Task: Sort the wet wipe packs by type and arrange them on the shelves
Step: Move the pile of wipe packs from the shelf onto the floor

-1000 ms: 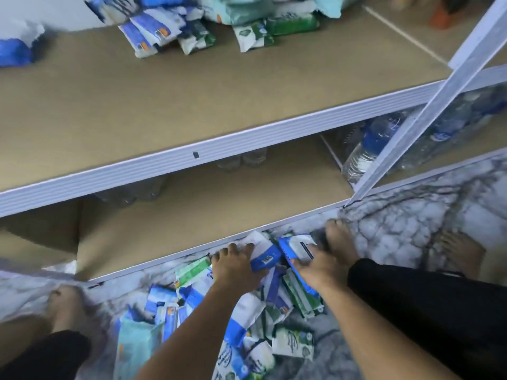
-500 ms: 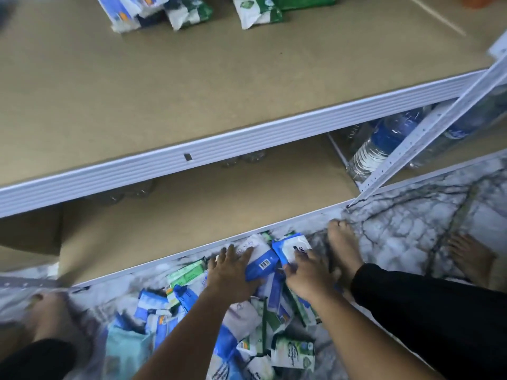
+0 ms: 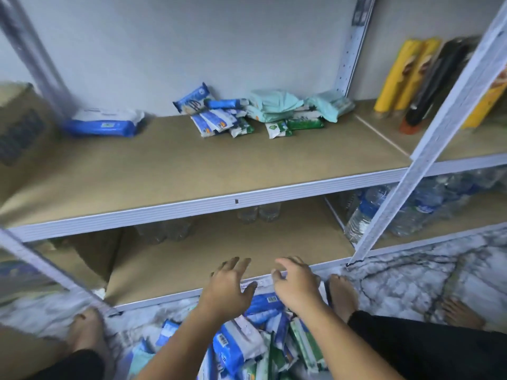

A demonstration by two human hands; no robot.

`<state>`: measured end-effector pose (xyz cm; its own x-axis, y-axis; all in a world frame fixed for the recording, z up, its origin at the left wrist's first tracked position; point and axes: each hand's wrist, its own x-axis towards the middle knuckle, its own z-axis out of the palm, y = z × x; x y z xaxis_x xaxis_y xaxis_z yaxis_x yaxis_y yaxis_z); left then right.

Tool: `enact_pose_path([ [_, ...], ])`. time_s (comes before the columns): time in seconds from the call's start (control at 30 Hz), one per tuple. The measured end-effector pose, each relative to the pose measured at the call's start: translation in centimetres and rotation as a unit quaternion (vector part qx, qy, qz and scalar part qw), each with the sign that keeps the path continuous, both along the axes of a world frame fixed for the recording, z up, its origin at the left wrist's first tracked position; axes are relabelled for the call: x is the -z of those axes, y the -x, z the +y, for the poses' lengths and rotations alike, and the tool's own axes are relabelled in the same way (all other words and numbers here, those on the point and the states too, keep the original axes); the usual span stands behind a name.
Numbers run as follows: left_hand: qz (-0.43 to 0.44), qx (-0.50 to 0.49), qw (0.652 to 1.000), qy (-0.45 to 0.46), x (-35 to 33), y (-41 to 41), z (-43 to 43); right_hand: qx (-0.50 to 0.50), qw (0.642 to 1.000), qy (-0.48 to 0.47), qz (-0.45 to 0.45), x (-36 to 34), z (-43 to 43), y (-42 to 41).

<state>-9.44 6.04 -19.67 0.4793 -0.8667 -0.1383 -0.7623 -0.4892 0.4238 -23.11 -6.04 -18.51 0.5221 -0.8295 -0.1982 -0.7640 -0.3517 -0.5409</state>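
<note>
Blue-white packs (image 3: 241,344); tan shelf (image 3: 192,165); grey-veined marble floor (image 3: 411,272).

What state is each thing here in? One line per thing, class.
Left hand: open, fingers spread, over the floor packs.
Right hand: open, above a blue pack.
Floor packs: mixed heap, unsorted.
Shelf packs: loose pile at the back.
Big blue pack: lying flat, apart.
Bottles: lying on the lower shelf.

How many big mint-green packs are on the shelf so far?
2: one mint-green pack at the back wall, another right of it by the post; more may lie beneath.
</note>
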Motion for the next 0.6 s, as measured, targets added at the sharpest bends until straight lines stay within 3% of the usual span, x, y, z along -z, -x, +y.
enact_pose_path([
  [0.17,-0.042,0.019,0.989,0.138,-8.1,-0.2,-0.2,-0.017,0.988,0.068,-0.141,-7.5,-1.5,-0.5],
  [0.33,-0.076,0.040,0.971,0.222,-14.7,-1.3,-1.6,-0.035,0.957,0.196,-0.208,-14.2,-4.9,-0.5],
  [0.6,-0.107,0.039,0.960,0.256,-20.2,-5.6,-9.4,-0.034,0.961,0.221,-0.166,-21.1,-14.5,-1.4],
])
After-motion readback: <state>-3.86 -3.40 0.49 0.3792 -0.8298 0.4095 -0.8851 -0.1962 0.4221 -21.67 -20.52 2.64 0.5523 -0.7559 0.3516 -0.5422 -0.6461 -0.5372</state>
